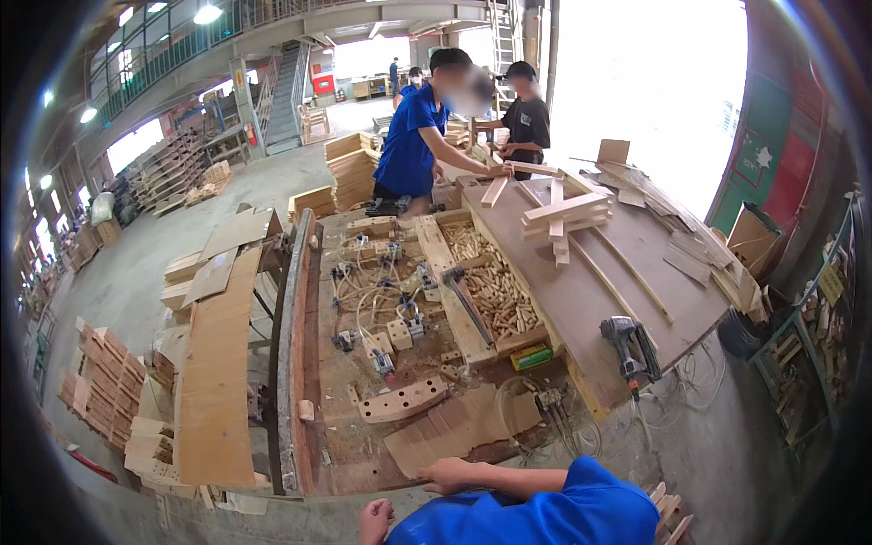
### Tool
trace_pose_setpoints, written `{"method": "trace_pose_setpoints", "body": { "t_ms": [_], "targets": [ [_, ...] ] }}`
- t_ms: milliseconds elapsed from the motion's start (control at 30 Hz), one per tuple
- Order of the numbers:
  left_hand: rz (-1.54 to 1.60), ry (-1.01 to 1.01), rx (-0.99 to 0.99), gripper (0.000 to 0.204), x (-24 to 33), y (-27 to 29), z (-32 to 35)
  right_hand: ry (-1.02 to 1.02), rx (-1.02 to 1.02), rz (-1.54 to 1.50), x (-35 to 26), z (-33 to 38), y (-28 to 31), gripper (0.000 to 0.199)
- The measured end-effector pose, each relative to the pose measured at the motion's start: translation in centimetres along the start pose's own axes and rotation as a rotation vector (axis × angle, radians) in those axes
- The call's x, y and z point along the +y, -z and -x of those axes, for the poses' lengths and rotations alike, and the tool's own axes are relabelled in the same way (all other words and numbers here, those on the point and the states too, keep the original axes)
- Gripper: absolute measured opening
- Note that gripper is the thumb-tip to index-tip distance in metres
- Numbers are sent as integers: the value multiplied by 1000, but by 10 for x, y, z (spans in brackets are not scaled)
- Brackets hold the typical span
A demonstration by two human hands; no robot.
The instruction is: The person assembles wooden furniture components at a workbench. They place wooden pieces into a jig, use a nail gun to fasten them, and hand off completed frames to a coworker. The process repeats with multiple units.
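Note:
At the near edge of the workbench (341, 472), my right hand (450, 474) has its fingers bent inward, beside the lower edge of a torn piece of cardboard (459, 427). Whether it touches the cardboard I cannot tell. Lower down, my left hand (375, 520) is curled into a loose fist, and nothing shows in it. Beyond the cardboard lies a curved wooden block (404, 401) with a row of dark holes. Farther up the bench are clamps with clear air hoses (372, 300) and a wooden bin (442, 250) full of short wooden dowels (500, 300).
On the right, a brown-topped table (581, 263) bears stacked wooden strips (568, 213) and a nail gun (629, 350). A hammer (468, 300) lies on the bin. Two people (409, 150) (525, 118) stand across the bench. Long boards (218, 372) lie at left.

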State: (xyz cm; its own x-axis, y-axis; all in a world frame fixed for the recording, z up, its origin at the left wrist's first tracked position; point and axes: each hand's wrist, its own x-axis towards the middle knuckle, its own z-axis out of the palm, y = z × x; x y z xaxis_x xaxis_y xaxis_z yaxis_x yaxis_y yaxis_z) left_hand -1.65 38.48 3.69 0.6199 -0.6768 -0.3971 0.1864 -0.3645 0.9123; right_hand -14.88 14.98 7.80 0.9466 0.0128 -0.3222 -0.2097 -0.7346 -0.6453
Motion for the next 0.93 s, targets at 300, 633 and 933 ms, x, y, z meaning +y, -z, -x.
{"method": "trace_pose_setpoints", "body": {
  "t_ms": [300,633,933],
  "targets": [
    [-341,164,151,44,-67,39,65,30,-158,87,-26,-17,-49,50],
    [-358,348,315,45,-78,64,112,103,-168,99,-16,-34,-57,54],
    [-212,622,489,47,-115,51,178,245,-368,51,6,-82,-73,45]
  ]
}}
